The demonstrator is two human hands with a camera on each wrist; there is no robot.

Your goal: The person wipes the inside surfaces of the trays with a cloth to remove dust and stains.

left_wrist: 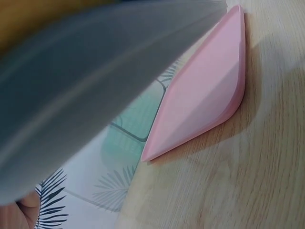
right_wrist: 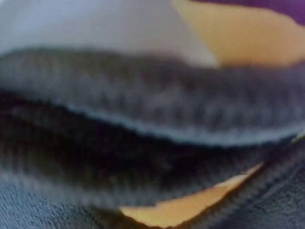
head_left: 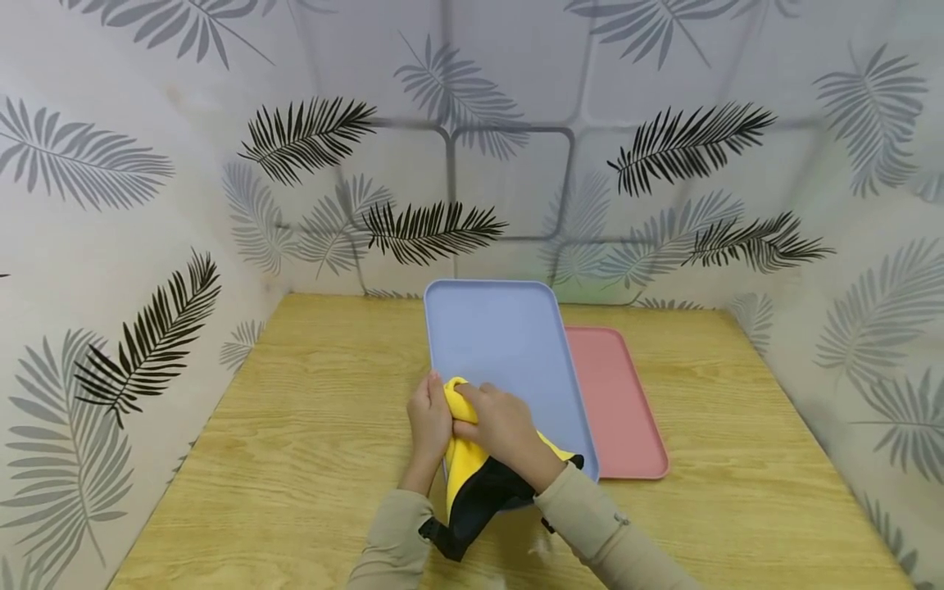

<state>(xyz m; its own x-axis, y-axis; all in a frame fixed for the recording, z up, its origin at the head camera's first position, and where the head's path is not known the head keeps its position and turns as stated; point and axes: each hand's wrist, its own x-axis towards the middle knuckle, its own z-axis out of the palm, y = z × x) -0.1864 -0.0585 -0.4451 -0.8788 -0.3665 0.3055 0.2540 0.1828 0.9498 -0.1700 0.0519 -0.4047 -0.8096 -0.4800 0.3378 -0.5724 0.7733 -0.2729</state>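
Note:
A blue tray (head_left: 501,328) is held up off the table, its left edge in my left hand (head_left: 430,422). In the left wrist view the tray (left_wrist: 71,86) fills the upper left, with part of a hand (left_wrist: 21,212) below it. My right hand (head_left: 505,422) grips a yellow and black cloth (head_left: 466,471) against the tray's left edge, close to the left fingers. The cloth drapes below both hands, its black side hanging near the forearms. Blurred dark folds of the cloth (right_wrist: 152,100) cover most of the right wrist view and hide the right fingers there.
A pink tray (head_left: 619,401) lies on the wood-grain table (head_left: 310,426), partly behind the blue tray in the head view. A leaf-patterned covering (head_left: 516,180) stands at the back and both sides of the table.

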